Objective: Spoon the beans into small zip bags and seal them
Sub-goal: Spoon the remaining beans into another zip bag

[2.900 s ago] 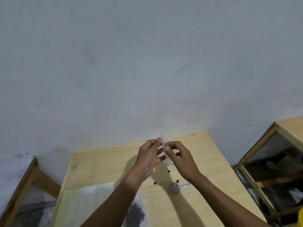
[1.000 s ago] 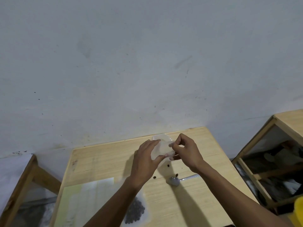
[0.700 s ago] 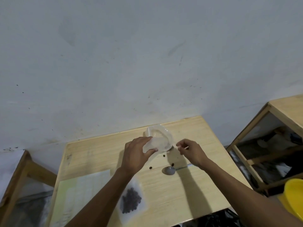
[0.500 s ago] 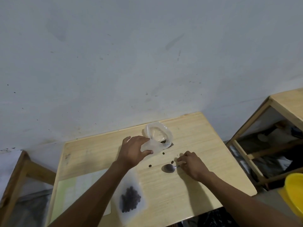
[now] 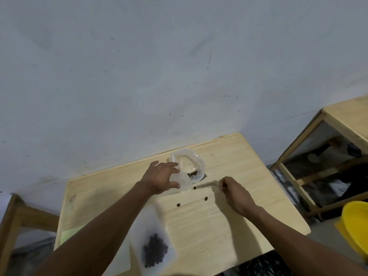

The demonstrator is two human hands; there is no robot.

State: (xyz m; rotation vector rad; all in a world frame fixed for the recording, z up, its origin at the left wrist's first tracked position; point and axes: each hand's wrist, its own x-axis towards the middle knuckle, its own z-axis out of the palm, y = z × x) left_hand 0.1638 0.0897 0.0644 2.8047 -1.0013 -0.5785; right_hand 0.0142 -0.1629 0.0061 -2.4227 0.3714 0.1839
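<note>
My left hand (image 5: 161,177) holds a clear plastic bag (image 5: 188,168) open near the far edge of the wooden table (image 5: 239,222); a few dark beans (image 5: 192,173) lie inside it. My right hand (image 5: 236,193) grips the handle of a metal spoon (image 5: 207,185), blurred, whose bowl points toward the bag's mouth. Three loose beans (image 5: 206,198) lie on the table in front of the bag. A small zip bag (image 5: 155,249) holding a cluster of dark beans lies flat near the table's front edge, partly under my left forearm.
A pale green sheet of paper (image 5: 68,235) lies at the front left of the table. A wooden rack (image 5: 326,124) with dark things inside stands to the right, a yellow tub (image 5: 356,226) on the floor beside it. A grey wall rises behind the table.
My hands came down from holding the bag up together. My right hand let go of the bag, picked the spoon up off the table and brought it toward the bag's mouth.
</note>
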